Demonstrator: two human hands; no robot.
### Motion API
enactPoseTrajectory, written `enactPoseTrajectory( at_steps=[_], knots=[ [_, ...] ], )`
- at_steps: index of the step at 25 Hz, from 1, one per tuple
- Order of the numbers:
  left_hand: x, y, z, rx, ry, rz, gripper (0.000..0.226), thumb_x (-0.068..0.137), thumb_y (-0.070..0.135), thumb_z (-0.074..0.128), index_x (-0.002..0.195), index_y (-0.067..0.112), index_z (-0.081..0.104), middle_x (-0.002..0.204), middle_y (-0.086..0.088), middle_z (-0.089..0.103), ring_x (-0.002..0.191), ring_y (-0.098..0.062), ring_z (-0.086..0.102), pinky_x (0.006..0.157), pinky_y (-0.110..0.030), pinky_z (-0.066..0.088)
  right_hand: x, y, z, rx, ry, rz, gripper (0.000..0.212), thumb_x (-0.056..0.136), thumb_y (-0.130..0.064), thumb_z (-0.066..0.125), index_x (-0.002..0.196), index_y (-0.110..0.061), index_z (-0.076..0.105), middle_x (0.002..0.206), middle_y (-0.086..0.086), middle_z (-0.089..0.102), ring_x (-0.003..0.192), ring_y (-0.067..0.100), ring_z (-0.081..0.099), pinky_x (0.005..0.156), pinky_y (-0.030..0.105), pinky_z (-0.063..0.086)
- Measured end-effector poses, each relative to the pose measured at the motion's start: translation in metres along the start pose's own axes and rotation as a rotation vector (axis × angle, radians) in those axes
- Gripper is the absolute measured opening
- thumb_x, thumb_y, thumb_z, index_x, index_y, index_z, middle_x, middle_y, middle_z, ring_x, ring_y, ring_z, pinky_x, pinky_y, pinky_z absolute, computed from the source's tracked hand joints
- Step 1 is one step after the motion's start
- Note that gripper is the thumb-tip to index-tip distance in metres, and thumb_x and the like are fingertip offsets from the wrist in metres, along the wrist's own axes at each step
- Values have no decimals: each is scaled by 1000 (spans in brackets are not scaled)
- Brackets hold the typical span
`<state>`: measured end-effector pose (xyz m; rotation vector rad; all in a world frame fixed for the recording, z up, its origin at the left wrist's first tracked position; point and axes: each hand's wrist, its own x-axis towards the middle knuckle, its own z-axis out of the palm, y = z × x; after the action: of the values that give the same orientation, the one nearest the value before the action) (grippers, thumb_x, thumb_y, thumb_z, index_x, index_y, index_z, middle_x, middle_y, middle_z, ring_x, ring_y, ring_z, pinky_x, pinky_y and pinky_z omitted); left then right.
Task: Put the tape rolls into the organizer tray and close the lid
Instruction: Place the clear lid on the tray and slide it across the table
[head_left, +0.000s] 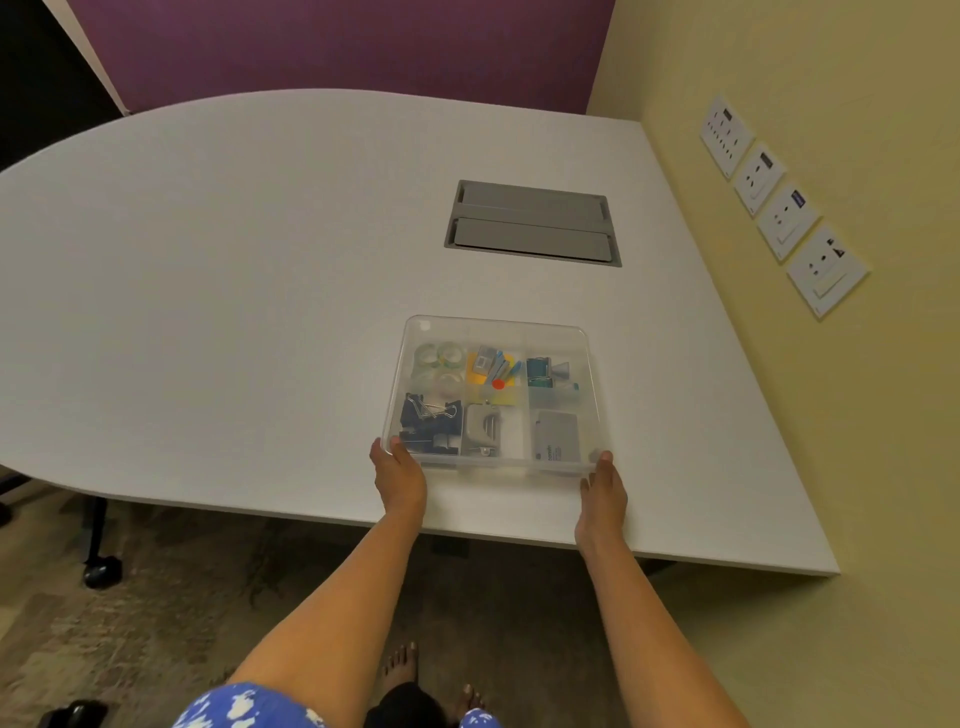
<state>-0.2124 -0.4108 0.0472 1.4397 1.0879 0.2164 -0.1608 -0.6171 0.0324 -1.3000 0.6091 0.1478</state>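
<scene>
A clear plastic organizer tray (592, 395) sits on the white table near its front edge, with a translucent lid (493, 327) lying flat on top. Through the lid I see several clear tape rolls (439, 364) in the back-left compartment. Other compartments hold black binder clips (431, 421), colourful small items (496, 371), a grey punch and a grey box. My left hand (399, 475) grips the tray's front-left corner, thumb on the lid. My right hand (602, 488) grips the front-right corner the same way.
A grey cable hatch (532, 223) is set into the table behind the tray. Wall sockets (779, 202) line the yellow wall on the right. A chair base (101, 566) stands on the floor at the left.
</scene>
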Motion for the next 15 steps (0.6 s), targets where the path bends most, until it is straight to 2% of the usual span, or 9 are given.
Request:
enactPoseTrajectory(
  at_steps=[3, 5, 9, 12, 15],
  knots=[
    [-1, 6, -3, -1, 6, -75, 47, 104, 32, 23, 144, 9, 29, 148, -18, 38, 135, -37, 38, 112, -45, 31, -1, -8, 1, 64, 1, 28, 42, 102, -26, 41, 140, -8, 43, 131, 6, 52, 127, 23, 47, 113, 36, 36],
    [1, 7, -5, 52, 3, -79, 47, 104, 33, 22, 142, 8, 32, 146, -18, 41, 133, -37, 40, 111, -45, 33, 0, -9, 2, -10, 9, 12, 39, 103, -25, 38, 138, -9, 46, 119, 1, 52, 120, 22, 50, 107, 34, 40],
    [4, 12, -5, 120, 25, -78, 46, 103, 33, 24, 140, 7, 35, 144, -17, 44, 131, -37, 42, 110, -46, 34, 1, -10, 5, -225, 72, -59, 35, 103, -25, 35, 129, -9, 53, 108, -1, 52, 103, 19, 52, 90, 28, 46],
    [7, 12, -6, 134, 33, -74, 45, 103, 32, 25, 139, 6, 37, 143, -17, 45, 130, -38, 43, 109, -46, 35, 5, -9, 7, -270, 93, -83, 36, 104, -25, 33, 128, -9, 54, 108, 0, 53, 101, 18, 51, 89, 29, 47],
    [7, 10, -5, 109, 46, -68, 44, 103, 31, 26, 138, 6, 38, 141, -18, 46, 129, -38, 44, 108, -45, 37, 7, -10, 6, -302, 107, -89, 37, 103, -27, 33, 128, -11, 54, 117, 5, 57, 102, 18, 51, 88, 28, 42]
  ],
)
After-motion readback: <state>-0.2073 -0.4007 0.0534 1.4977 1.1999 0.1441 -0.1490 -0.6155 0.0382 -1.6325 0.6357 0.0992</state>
